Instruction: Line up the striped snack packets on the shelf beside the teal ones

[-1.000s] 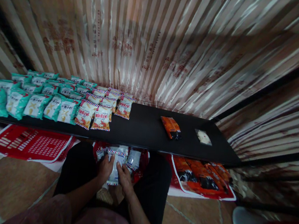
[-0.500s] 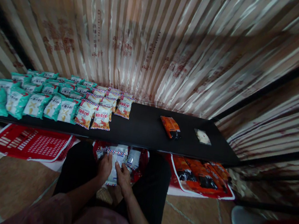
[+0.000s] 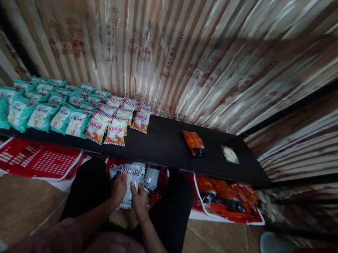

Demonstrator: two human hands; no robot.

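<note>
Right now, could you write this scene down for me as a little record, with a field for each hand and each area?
Left hand: left hand grips one side of a silvery packet with striped ends
Right hand: right hand grips its other side, thumb on top
Black table, left: green-and-white packets, then orange-and-white packets
Table, right: orange-and-black packet, small clear packet
Below table: red left basket; middle basket holding silvery packets; right basket holding orange packets

View tilted slightly, shelf (image 3: pixel 163 142) higher at left
</note>
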